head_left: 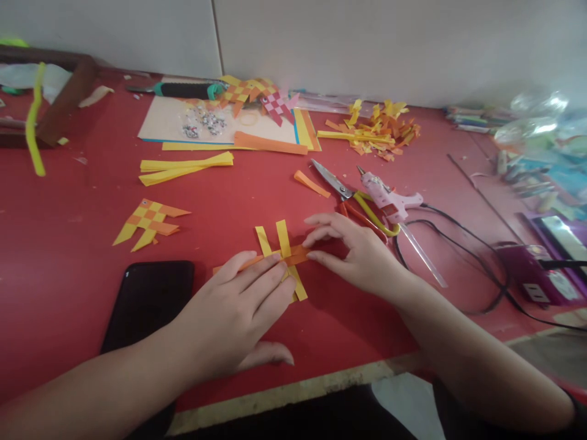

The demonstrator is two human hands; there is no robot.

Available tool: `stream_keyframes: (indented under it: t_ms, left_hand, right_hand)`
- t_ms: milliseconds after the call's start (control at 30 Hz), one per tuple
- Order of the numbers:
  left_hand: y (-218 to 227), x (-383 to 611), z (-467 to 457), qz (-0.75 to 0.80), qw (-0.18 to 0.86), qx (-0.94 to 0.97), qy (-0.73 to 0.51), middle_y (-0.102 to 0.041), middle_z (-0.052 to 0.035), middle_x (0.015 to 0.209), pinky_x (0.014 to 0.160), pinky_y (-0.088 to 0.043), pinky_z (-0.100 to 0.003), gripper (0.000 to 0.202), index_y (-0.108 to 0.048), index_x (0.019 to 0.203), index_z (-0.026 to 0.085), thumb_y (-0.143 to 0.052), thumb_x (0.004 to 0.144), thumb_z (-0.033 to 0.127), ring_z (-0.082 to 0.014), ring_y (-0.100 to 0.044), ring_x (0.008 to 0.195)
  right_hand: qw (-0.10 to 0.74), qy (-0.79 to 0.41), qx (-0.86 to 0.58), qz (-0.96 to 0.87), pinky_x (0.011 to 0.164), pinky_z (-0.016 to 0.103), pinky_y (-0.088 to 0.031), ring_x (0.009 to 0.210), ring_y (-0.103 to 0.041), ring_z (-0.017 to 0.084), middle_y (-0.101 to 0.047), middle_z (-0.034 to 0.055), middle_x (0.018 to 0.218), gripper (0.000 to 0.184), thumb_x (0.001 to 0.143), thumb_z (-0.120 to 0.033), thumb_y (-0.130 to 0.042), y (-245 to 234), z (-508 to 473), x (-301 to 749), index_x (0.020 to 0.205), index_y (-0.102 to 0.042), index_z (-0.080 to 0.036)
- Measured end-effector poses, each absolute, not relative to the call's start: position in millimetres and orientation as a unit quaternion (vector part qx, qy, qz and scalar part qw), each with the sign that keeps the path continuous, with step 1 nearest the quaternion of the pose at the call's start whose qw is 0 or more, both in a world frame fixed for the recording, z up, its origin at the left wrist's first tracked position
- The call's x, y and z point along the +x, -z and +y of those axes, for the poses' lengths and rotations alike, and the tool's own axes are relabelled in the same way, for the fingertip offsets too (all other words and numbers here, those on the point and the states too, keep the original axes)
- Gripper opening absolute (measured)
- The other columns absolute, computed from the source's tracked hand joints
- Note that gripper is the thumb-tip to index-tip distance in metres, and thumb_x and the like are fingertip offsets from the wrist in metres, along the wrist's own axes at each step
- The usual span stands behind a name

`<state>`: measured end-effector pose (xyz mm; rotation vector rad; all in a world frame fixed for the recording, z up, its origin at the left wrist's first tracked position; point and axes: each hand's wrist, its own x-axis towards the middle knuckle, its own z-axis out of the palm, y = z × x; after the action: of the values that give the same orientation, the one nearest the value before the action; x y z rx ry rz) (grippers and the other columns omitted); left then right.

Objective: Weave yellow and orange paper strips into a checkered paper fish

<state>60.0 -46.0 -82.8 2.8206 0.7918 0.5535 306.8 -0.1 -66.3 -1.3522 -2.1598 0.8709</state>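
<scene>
Crossed yellow and orange paper strips (280, 247) lie partly woven on the red table (82, 201). My left hand (238, 311) rests flat on their left part, fingers stretched out and pressing the strips down. My right hand (362, 253) comes in from the right, its fingertips touching the end of the orange strip (300, 253). Neither hand lifts anything.
A black phone (147, 299) lies beside my left wrist. A finished woven paper fish (149, 223) is at the left. Scissors (348, 195) and a pink glue gun (389, 198) with its cable lie right of the strips. More strips (186, 168), scraps (376, 131) and woven fish (257, 95) sit further back.
</scene>
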Motion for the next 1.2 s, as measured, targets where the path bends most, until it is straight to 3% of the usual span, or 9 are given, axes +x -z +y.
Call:
stream_keyframes:
  t_ms: [400,533,633,733,900,1033,1200]
  left_hand:
    - [81.1,60.3,-45.2,0.265,0.083,0.942,-0.191,-0.066,-0.0201,0.126,0.108,-0.037,-0.054,0.066,-0.060,0.122,0.008,-0.056,0.087,0.064,-0.0375,-0.056,0.125]
    - [81.9,59.7,-45.2,0.268,0.085,0.940,-0.191,-0.066,-0.0198,0.127,0.109,-0.035,-0.054,0.066,-0.060,0.123,0.008,-0.057,0.087,0.064,-0.0368,-0.056,0.126]
    - [81.0,59.2,-44.7,0.266,0.076,0.942,-0.190,-0.066,-0.0197,0.128,0.109,-0.035,-0.053,0.066,-0.059,0.124,0.008,-0.054,0.089,0.063,-0.0362,-0.055,0.127]
    - [78.6,59.5,-43.9,0.259,0.061,0.946,-0.187,-0.067,-0.0203,0.126,0.108,-0.035,-0.053,0.067,-0.060,0.123,0.006,-0.051,0.090,0.064,-0.0371,-0.058,0.123]
    - [76.1,60.8,-43.3,0.258,0.051,0.947,-0.186,-0.068,-0.0211,0.123,0.105,-0.038,-0.052,0.069,-0.059,0.122,0.005,-0.052,0.089,0.065,-0.0366,-0.062,0.118]
    - [75.3,60.8,-43.9,0.259,0.053,0.947,-0.185,-0.069,-0.0211,0.119,0.105,-0.039,-0.052,0.070,-0.059,0.121,0.004,-0.053,0.089,0.065,-0.0366,-0.063,0.116]
    - [74.8,60.2,-44.5,0.261,0.051,0.947,-0.179,-0.068,-0.0214,0.121,0.104,-0.038,-0.052,0.070,-0.060,0.120,0.003,-0.052,0.089,0.065,-0.0367,-0.062,0.116]
  right_hand:
    - [0.213,-0.314,-0.482,-0.790,0.088,0.035,-0.055,0.096,-0.070,0.018,-0.075,0.0026,0.098,0.037,0.089,-0.019,-0.059,65.4,0.1,308.1,0.124,-0.050,-0.024]
    - [0.286,-0.312,-0.507,-0.751,0.086,0.035,-0.055,0.094,-0.069,0.018,-0.072,0.0045,0.099,0.032,0.095,-0.024,-0.050,68.5,0.8,311.6,0.127,-0.049,-0.023]
    - [0.339,-0.265,-0.527,-0.733,0.086,0.036,-0.055,0.095,-0.068,0.019,-0.070,0.0042,0.098,0.020,0.094,-0.027,-0.054,70.4,-0.1,307.3,0.113,-0.058,-0.024]
    - [0.306,-0.214,-0.500,-0.782,0.090,0.039,-0.054,0.096,-0.065,0.021,-0.071,0.0045,0.098,0.011,0.092,-0.026,-0.057,71.3,-2.9,295.9,0.101,-0.063,-0.024]
    - [0.270,-0.238,-0.459,-0.812,0.094,0.040,-0.053,0.114,-0.062,0.022,-0.067,0.0080,0.118,0.039,0.088,-0.015,-0.054,73.4,-9.8,279.4,0.126,-0.050,-0.023]
    - [0.283,-0.239,-0.446,-0.815,0.096,0.041,-0.051,0.103,-0.065,0.021,-0.071,0.0036,0.102,0.045,0.087,-0.014,-0.056,73.0,-12.7,277.9,0.130,-0.047,-0.024]
    - [0.281,-0.169,-0.372,-0.869,0.087,0.039,-0.052,0.093,-0.062,0.020,-0.074,0.0029,0.094,0.027,0.088,-0.013,-0.058,74.7,-11.9,285.0,0.113,-0.061,-0.022]
